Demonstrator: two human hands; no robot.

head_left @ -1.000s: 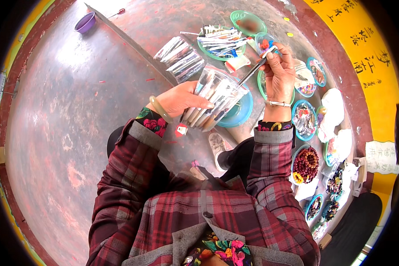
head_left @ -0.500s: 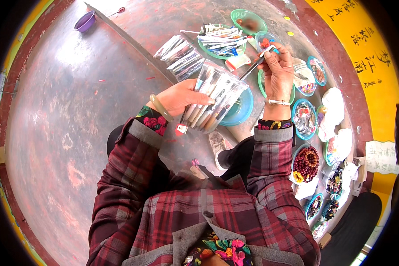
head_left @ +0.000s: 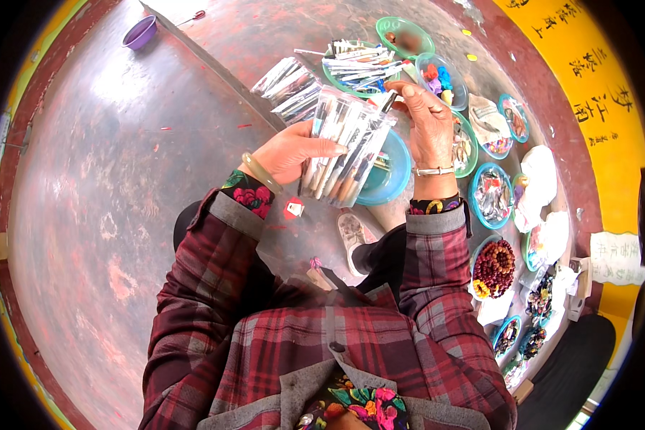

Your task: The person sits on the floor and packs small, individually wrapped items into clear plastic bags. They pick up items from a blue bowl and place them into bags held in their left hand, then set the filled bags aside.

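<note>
My left hand (head_left: 288, 152) grips a clear plastic bag (head_left: 345, 147) by its left side, thumb pressed across the front. Several slim pens in white, black and brown lie side by side inside it. At the bag's upper right corner, my right hand (head_left: 430, 132) pinches the top end of a dark pen (head_left: 389, 102). The pen's lower part is in or behind the bag; I cannot tell which. Beneath the bag is a blue basin (head_left: 401, 172) with a few thin sticks in it.
Beyond my hands, a green basket (head_left: 330, 70) holds many pens, next to a row of bagged pens (head_left: 288, 89) on the floor. Along the right stand several basins, among them one of beads (head_left: 493, 269) and a blue one (head_left: 473, 195). A purple basin (head_left: 139, 33) stands far left.
My right hand has come down and left toward the bag, and the pen, earlier sticking out at length, is now mostly down in or behind it. The left hand barely moved.
</note>
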